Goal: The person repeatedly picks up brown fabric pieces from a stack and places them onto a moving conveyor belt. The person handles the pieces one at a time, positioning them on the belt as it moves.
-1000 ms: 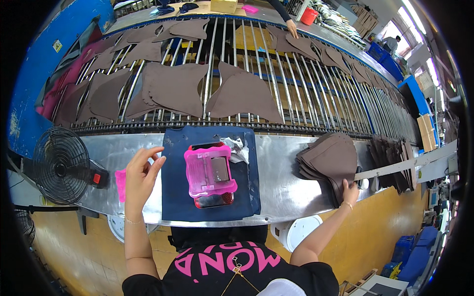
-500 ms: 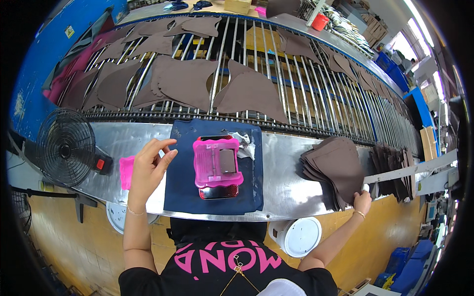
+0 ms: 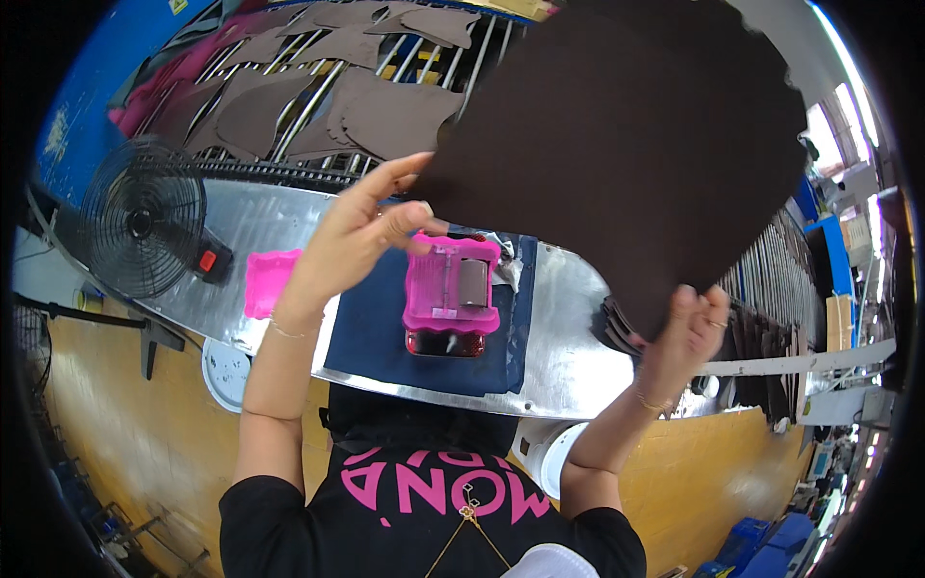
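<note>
The right hand [image 3: 682, 337], right of the pink tray [image 3: 412, 289], pinches the narrow lower end of a dark brown panel [image 3: 636, 135]. The left hand [image 3: 361, 231], left of and beyond the tray, has thumb and fingers parted at the panel's left corner; whether they grip it, I cannot tell. The panel spreads above and right of the tray, its top meeting the picture's edge. It hides most of a small pile [image 3: 617, 326] right of the tray and part of the white crumpled scrap [image 3: 505, 270] beside it. A glossy red-and-black object [image 3: 443, 343] shows only partly under the tray. Nearer than the tray, large pink lettering crosses the black shirt [image 3: 405, 525]. The panel looks matt, smooth and curved, with a notched right edge; the tray is scalloped plastic on a navy mat [image 3: 376, 347].
</note>
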`<state>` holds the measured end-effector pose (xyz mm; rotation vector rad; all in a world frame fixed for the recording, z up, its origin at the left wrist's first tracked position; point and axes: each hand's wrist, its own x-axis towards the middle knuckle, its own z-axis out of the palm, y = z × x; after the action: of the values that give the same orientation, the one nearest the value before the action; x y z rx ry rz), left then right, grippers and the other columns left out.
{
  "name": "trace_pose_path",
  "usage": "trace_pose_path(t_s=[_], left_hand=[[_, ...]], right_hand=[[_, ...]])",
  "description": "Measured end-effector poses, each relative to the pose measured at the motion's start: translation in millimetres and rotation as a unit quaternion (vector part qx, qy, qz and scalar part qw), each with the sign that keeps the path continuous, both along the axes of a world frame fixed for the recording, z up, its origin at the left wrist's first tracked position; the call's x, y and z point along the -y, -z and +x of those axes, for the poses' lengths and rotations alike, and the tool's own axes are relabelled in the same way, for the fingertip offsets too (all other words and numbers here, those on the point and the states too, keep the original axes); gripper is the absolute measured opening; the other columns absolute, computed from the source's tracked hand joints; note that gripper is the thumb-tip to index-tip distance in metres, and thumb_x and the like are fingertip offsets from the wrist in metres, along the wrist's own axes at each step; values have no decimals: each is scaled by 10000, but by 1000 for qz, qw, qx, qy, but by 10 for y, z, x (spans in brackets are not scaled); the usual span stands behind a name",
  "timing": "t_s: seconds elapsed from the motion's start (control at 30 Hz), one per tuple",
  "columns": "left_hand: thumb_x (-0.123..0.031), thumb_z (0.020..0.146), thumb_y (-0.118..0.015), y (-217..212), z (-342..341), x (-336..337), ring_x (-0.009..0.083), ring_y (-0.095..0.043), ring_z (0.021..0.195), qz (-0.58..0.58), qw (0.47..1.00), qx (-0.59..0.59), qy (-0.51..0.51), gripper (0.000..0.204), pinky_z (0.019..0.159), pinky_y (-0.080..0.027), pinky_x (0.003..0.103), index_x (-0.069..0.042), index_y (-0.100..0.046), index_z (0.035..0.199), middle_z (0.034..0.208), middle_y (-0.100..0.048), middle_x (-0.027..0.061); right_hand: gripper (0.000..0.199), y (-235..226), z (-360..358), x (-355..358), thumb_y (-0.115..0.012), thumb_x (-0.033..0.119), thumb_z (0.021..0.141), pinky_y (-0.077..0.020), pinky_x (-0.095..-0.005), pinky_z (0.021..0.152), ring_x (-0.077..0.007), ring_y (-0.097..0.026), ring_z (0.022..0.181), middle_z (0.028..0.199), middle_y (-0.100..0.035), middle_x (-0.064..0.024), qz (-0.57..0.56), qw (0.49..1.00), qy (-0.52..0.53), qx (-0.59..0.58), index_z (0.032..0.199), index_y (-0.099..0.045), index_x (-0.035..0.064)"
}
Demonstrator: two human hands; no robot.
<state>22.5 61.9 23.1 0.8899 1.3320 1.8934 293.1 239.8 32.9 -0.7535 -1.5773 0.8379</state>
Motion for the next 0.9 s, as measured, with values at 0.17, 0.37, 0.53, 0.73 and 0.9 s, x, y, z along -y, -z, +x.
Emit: trace_pose_path(t_s=[0.17,0.37,0.53,0.73,0.9], left_hand=[[-106,909,-606,-70,-508,645,128,-628,536,-33,984,-88,-153,228,458,-466,211,21,-578,1096,665,-602,51],[-123,901,-627,-151,-664,1195,60,-550,535,-108,926,-241,-268,174,479,-404,174,4,-651,1017,665,-598,20],[-99,885,-642,-12,-652,1179,50,-528,531,-139,935,-225,-237,140,487,-403,182,16,-665,961,664,-587,20],[13,845,-611,147,-429,912,89,-566,518,-190,944,-231,-138,73,488,-434,225,85,-606,853,692,-556,40],[-16,814,-636,224,-184,384,190,-609,546,-217,916,-335,-35,92,507,-467,306,45,-653,880,729,-580,101]], right_hand=[[310,227,-619,175,-771,90,775,-450,-219,650,-109,-552,711,821,-617,-37,1,969,-221,109,984,-558,4],[186,582,-1052,321,-735,17,764,-495,-284,616,-217,-660,714,800,-687,-110,101,944,-290,122,914,-626,8],[167,623,-991,272,-685,-43,730,-473,-336,654,-234,-629,719,838,-688,-55,177,929,-292,143,879,-657,27],[143,830,-547,49,-685,-34,746,-478,-332,711,-266,-632,760,818,-666,-100,200,932,-184,238,876,-666,23],[127,1278,81,-92,-698,-16,787,-481,-293,742,-201,-646,787,855,-685,-109,43,962,-137,231,904,-647,-7]])
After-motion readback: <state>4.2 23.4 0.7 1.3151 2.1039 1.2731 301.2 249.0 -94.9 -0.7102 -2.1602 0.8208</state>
